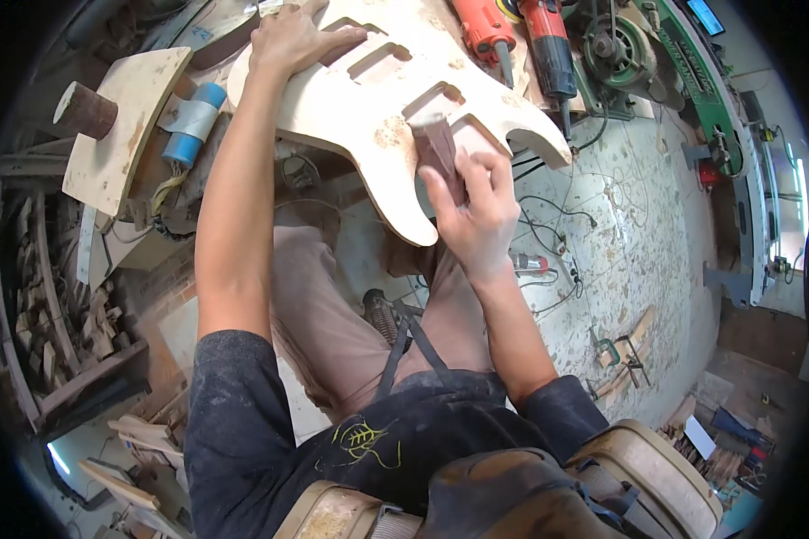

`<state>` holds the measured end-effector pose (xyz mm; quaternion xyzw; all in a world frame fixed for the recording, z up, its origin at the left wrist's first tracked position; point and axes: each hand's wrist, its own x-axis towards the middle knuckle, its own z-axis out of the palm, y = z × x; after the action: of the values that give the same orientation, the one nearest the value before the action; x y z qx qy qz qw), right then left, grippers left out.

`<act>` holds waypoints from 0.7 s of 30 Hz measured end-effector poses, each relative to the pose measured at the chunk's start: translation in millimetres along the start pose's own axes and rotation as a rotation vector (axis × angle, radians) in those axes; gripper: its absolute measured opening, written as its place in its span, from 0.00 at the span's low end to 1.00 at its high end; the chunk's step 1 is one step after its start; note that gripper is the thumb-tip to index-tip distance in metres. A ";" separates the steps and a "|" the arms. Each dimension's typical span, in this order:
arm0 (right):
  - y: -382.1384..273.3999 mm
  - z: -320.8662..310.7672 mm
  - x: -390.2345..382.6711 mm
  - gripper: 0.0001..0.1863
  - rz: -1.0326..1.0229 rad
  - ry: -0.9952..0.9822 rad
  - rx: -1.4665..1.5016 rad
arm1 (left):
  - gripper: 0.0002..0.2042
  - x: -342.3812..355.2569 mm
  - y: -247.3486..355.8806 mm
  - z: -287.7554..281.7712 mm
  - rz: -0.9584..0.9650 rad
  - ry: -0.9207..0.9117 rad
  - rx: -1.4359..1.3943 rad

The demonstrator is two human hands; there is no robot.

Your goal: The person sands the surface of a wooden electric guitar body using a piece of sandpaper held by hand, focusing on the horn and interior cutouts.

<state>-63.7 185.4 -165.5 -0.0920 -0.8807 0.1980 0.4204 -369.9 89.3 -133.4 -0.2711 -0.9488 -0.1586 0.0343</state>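
A pale wooden guitar body (368, 126) with several routed cavities lies across the top of the view, its horn toward me. My left hand (295, 38) grips its upper left part, fingers over the wood and thumb stretched toward a cavity. My right hand (476, 211) is closed on a dark reddish-brown sanding block (436, 148), which is held against the body near the lower cavities and the horn.
Orange power tools (485, 31) and a green machine (611, 49) sit top right. A curved board (130, 108) with a brown cylinder and a blue cylinder (193, 121) are left. Cables, clamps (616, 350) and another tool lie on the floor (620, 225). Wood scraps fill a rack (72, 332).
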 end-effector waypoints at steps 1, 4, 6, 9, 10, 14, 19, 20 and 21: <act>-0.6 0.1 -7.2 0.20 -0.002 -0.001 0.007 | 0.51 -0.4 -2.9 -0.5 -0.005 -0.002 0.003; -2.6 -3.7 -9.6 0.21 -0.022 -0.015 -0.015 | 0.50 -2.7 -1.8 -1.5 0.005 0.027 0.020; -1.2 -3.3 -6.6 0.20 -0.003 -0.007 -0.017 | 0.50 -3.9 7.3 -7.7 -0.018 -0.023 0.005; 0.3 -2.4 -19.4 0.20 -0.022 -0.007 -0.008 | 0.49 -4.1 -3.8 -3.9 -0.021 0.017 0.002; -1.9 -7.3 -21.7 0.20 -0.008 -0.018 -0.005 | 0.49 -3.3 -1.2 -4.0 -0.017 0.016 -0.002; 2.6 -3.3 -7.6 0.20 0.014 -0.017 0.039 | 0.50 1.9 5.9 -15.2 0.004 -0.001 -0.037; 16.3 -25.1 -60.8 0.21 0.093 -0.154 0.027 | 0.51 -4.7 0.0 -4.8 -0.024 0.003 -0.025; 12.5 -28.7 -58.6 0.21 0.083 -0.100 0.062 | 0.51 -3.8 -2.0 -3.8 -0.025 0.010 -0.001; 8.8 -31.9 -54.2 0.21 0.073 -0.047 0.097 | 0.51 -2.5 -4.5 -3.4 -0.026 0.016 0.023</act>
<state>-4.8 184.2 -189.3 -0.0990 -0.8755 0.2580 0.3963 -370.2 83.4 -131.8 -0.2569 -0.9537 -0.1504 0.0431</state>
